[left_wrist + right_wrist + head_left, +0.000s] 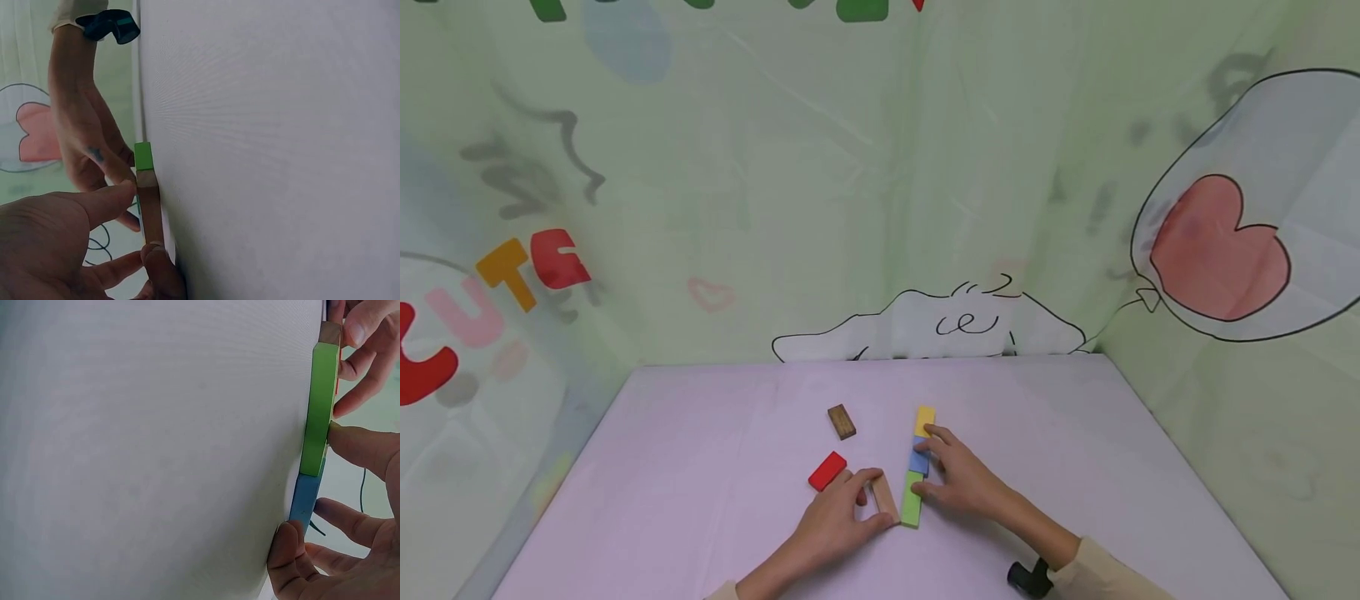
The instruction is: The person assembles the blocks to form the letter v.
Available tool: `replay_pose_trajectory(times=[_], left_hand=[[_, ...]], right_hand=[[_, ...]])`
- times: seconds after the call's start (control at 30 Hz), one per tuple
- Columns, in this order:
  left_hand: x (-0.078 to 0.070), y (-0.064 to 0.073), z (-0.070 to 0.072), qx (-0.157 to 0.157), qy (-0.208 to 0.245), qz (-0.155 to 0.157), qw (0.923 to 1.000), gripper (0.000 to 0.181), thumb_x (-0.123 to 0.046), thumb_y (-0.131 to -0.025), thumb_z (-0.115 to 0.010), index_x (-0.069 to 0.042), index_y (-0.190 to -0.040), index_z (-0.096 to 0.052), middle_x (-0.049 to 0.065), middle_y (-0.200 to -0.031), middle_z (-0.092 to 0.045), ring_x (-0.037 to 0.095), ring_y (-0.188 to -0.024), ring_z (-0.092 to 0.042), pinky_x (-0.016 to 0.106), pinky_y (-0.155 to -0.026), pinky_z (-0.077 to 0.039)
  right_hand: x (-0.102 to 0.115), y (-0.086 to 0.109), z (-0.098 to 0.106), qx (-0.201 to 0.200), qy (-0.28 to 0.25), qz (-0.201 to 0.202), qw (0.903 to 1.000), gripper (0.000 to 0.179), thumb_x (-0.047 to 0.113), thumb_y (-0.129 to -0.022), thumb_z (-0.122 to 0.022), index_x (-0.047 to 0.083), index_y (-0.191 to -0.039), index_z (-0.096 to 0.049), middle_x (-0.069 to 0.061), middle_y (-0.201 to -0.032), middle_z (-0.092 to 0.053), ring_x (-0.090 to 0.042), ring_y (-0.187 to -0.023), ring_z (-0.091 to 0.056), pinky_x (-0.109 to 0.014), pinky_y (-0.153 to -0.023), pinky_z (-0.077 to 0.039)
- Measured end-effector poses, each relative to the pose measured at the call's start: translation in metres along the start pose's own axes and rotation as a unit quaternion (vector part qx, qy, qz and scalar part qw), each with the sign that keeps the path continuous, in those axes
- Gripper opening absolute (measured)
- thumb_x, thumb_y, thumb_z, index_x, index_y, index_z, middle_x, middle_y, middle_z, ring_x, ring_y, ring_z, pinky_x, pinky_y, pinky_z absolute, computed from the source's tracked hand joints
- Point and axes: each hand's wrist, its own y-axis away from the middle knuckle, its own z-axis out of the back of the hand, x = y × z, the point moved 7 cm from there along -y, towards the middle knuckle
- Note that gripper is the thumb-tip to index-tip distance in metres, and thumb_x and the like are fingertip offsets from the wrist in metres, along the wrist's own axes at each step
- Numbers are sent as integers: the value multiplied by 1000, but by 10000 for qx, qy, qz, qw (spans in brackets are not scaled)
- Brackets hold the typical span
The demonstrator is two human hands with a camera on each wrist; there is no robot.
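Observation:
My left hand [835,521] pinches a plain wooden block [885,500] between thumb and fingers. One end of this block meets the near end of a green block [911,502]. Green, blue [919,462] and yellow [926,412] blocks lie end to end in a line running away from me. Over that line spreads my right hand [966,479], its thumb on the green block and fingertips on the blue and yellow ones. The right wrist view shows the green block [320,409] flush against the blue block [305,497]; fingers hide the yellow one there.
Just beyond the left hand lies a red block [827,471], close to its fingers. Farther back is a dark brown wooden block [842,422]. A pale cloth covers the table [700,467], and printed curtains [812,183] stand behind and at both sides.

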Motion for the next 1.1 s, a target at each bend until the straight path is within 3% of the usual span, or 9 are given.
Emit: replay_pose_trajectory(times=[0.23,0.57,0.9,1.1], left_hand=[[3,0,1,22,189,-94,9998,65,-49,-89,-81,-25,-146,-61,-8,-92,-53,4,-73,-45,23,-61,-37],[12,-2,6,452,1204,-47,9917,68,-24,-88,-85,-18,-150,-58,-3,-100,-61,8,-60,-47,20,-58,-43],[11,-1,16,713,1204,-124,9901,64,-23,-89,-84,-20,-148,-60,-3,-100,-62,8,-65,-52,21,-61,-46],[13,-4,36,788,1120,-349,9900,63,-22,-90,-84,-14,-148,-60,3,-98,-61,5,-68,-46,21,-63,-40]], right_hand=[[0,0,1,-19,-5,-3,10000,54,26,-84,-90,7,-130,-68,-22,-161,-46,-47,-146,-50,-61,-115,-45],[-1,-1,0,12,-43,-148,9999,54,26,-84,-90,9,-129,-68,-21,-162,-45,-46,-148,-48,-60,-118,-44],[-3,1,-1,17,-99,-238,9997,53,26,-85,-89,9,-131,-68,-21,-163,-44,-46,-149,-47,-60,-119,-43],[-1,1,-1,-29,-102,-155,9998,54,25,-83,-91,8,-129,-68,-21,-163,-44,-47,-148,-48,-60,-118,-44]])
